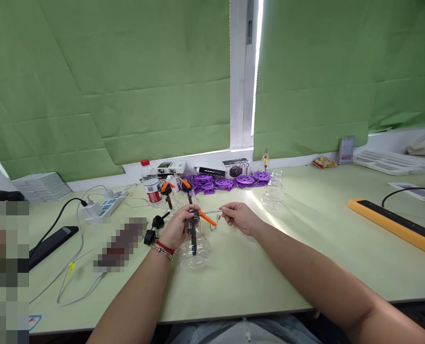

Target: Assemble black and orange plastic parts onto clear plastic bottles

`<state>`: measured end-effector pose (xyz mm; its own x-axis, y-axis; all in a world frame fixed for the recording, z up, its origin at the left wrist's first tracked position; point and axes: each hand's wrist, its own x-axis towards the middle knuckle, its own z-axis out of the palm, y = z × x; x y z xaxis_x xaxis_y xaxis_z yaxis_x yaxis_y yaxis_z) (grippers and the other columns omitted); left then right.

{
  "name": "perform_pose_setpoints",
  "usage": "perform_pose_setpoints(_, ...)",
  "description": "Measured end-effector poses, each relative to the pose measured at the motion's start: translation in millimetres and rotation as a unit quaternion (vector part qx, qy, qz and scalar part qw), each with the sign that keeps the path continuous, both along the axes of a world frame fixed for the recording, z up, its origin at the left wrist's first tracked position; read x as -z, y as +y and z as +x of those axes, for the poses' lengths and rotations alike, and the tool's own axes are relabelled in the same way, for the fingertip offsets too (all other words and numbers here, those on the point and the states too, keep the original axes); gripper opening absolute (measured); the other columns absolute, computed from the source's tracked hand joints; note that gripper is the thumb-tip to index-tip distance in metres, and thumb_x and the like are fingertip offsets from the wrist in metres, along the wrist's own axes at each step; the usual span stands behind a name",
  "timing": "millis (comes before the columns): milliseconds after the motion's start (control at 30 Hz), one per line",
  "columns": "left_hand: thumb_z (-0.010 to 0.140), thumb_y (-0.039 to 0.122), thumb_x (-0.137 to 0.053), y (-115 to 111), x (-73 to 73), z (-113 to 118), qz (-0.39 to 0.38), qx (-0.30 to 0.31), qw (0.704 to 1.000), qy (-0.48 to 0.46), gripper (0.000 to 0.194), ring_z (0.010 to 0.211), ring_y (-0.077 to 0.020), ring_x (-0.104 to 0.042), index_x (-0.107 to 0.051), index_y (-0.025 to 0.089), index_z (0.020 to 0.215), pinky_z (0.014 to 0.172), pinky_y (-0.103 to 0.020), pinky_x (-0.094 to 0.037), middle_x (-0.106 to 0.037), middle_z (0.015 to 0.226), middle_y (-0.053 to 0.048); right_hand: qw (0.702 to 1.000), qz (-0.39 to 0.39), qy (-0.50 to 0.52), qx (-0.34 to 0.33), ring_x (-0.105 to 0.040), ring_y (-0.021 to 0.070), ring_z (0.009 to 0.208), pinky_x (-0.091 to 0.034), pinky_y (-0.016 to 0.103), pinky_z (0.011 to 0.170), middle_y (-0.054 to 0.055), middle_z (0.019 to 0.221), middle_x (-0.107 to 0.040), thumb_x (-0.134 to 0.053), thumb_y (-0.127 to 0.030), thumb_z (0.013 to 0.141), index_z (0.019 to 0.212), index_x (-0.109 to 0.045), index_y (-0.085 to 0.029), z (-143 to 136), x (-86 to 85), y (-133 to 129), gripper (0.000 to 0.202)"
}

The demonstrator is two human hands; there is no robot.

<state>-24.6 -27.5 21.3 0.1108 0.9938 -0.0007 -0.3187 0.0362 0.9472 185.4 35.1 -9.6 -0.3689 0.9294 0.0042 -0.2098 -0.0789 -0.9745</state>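
My left hand (179,226) is closed round the neck of a clear spray bottle (195,255), which stands on the table. Its head is black, with an orange lever (207,218) pointing right and a black bar hanging down the front. Between finger and thumb, my right hand (238,217) pinches a thin grey rod (212,211), whose other end reaches the bottle's head; whether it goes in I cannot tell. Small metal pieces (216,221) lie on the table below the rod. Behind my left hand stand two similar black-and-orange heads (167,189) on clear bottles.
Black fittings (158,221) lie left of my left hand. Farther back are a red-capped water bottle (151,185), purple plastic parts (224,183) and a clear bottle without a head (271,193). Cables and a power strip (109,205) lie left; an orange-black bar (391,227) lies right.
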Motion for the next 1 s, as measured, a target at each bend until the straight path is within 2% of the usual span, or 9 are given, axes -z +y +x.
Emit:
perform_pose_setpoints(233,0.068,0.019,-0.054,0.6,-5.7,-4.0,-0.037,0.022,0.997,-0.063,0.025,0.052,-0.0137,-0.055,-0.059,0.014,0.091,0.047,-0.024,-0.043,-0.057,0.062,-0.002,0.985,0.140,-0.046,0.092,-0.054,0.0108,0.057,-0.046,0.027,0.061,0.000,0.062,-0.061,-0.067,-0.028,0.063,0.078,-0.067,-0.016,0.8,-1.5,2.0,0.019)
perform_pose_setpoints(333,0.069,0.022,-0.055,1.0,-8.4,-7.1,-0.051,0.004,0.995,-0.085,0.022,0.049,-0.0129,-0.054,-0.060,0.014,0.090,0.047,-0.024,-0.044,-0.057,0.060,-0.002,0.963,0.203,-0.142,0.109,-0.059,0.0140,0.066,-0.047,0.028,0.063,0.003,0.074,-0.064,-0.061,-0.027,0.071,0.083,-0.065,-0.017,5.5,-2.6,1.7,0.016)
perform_pose_setpoints(400,0.069,0.021,-0.056,1.4,-8.6,-6.7,-0.037,-0.031,0.995,-0.092,0.023,0.051,-0.0136,-0.056,-0.060,0.014,0.090,0.049,-0.025,-0.045,-0.058,0.061,-0.002,0.917,0.264,-0.287,0.087,-0.059,0.0154,0.069,-0.045,0.028,0.064,0.004,0.077,-0.065,-0.055,-0.022,0.076,0.082,-0.065,-0.018,5.9,-2.0,0.0,0.012)
perform_pose_setpoints(567,0.067,0.021,-0.057,3.1,-3.5,-2.1,0.021,-0.093,0.991,-0.095,0.029,0.054,-0.0134,-0.057,-0.060,0.015,0.095,0.051,-0.024,-0.045,-0.059,0.063,0.000,0.714,0.405,-0.570,-0.023,-0.059,0.0176,0.074,-0.039,0.026,0.066,0.009,0.080,-0.064,-0.047,-0.007,0.078,0.071,-0.065,-0.015,-7.6,2.4,-5.8,0.021)
perform_pose_setpoints(667,0.065,0.020,-0.060,4.4,-0.6,-3.7,0.049,-0.096,0.990,-0.092,0.027,0.055,-0.0113,-0.056,-0.061,0.013,0.091,0.052,-0.022,-0.044,-0.061,0.068,-0.001,0.675,0.414,-0.609,-0.036,-0.059,0.0186,0.078,-0.038,0.026,0.067,0.010,0.083,-0.063,-0.046,-0.007,0.081,0.078,-0.066,-0.014,-15.5,3.4,-7.0,0.021)
perform_pose_setpoints(767,0.065,0.022,-0.061,4.4,-1.4,-6.7,0.070,-0.085,0.991,-0.081,0.025,0.058,-0.0127,-0.057,-0.061,0.012,0.088,0.053,-0.023,-0.044,-0.062,0.069,-0.002,0.714,0.401,-0.574,-0.015,-0.058,0.0202,0.088,-0.039,0.027,0.074,0.011,0.090,-0.063,-0.047,-0.015,0.085,0.090,-0.065,-0.015,-15.8,-0.6,-9.5,0.019)
perform_pose_setpoints(867,0.067,0.023,-0.061,1.6,-5.5,-5.7,0.106,-0.104,0.987,-0.068,0.026,0.060,-0.0125,-0.057,-0.061,0.013,0.091,0.052,-0.022,-0.043,-0.063,0.074,-0.003,0.849,0.322,-0.418,0.002,-0.058,0.0202,0.090,-0.042,0.030,0.078,0.011,0.095,-0.062,-0.040,-0.034,0.091,0.096,-0.063,-0.016,-9.3,-11.3,-18.8,0.029)
perform_pose_setpoints(933,0.069,0.023,-0.061,-1.8,-8.1,-1.4,0.136,-0.118,0.982,-0.053,0.028,0.063,-0.0106,-0.057,-0.059,0.015,0.096,0.054,-0.021,-0.044,-0.064,0.083,-0.003,0.949,0.190,-0.246,-0.057,-0.060,0.0202,0.086,-0.046,0.032,0.073,0.011,0.095,-0.063,-0.028,-0.052,0.091,0.103,-0.058,-0.017,-3.1,-21.0,-28.2,0.047)
perform_pose_setpoints(1000,0.071,0.021,-0.060,-6.0,-9.4,5.3,0.162,-0.125,0.978,-0.029,0.029,0.066,-0.0086,-0.056,-0.056,0.018,0.099,0.059,-0.020,-0.045,-0.063,0.089,-0.002,0.982,0.037,-0.093,-0.163,-0.063,0.0221,0.083,-0.050,0.034,0.068,0.010,0.096,-0.063,-0.024,-0.065,0.086,0.114,-0.048,-0.020,2.7,-30.1,-36.8,0.059)
